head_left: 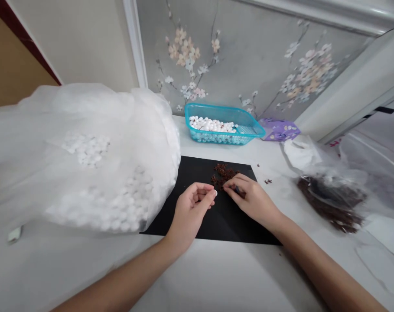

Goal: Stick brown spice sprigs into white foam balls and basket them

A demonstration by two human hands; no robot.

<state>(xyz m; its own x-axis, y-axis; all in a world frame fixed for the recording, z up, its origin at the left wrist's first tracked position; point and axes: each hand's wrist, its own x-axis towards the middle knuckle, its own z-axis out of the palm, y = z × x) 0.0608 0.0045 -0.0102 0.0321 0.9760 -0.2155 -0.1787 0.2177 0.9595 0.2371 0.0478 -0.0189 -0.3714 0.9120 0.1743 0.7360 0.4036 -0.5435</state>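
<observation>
My left hand (194,207) is closed in a pinch over a black mat (216,223), with a small white ball (215,193) between thumb and forefinger. Beside it, my right hand (249,195) has its fingertips pressed together at the near edge of a pile of small brown branched pieces (225,172). A bit of something dark shows among the right hand's fingers; what it is, and what the fingertips hold, cannot be made out.
A large translucent bag of white balls (118,208) bulges at the left. Behind the mat stands a blue basket (229,108) of white balls. A purple packet (279,130) and a clear bag of brown pieces (330,203) lie right. Loose brown pieces (268,181) lie beside the mat.
</observation>
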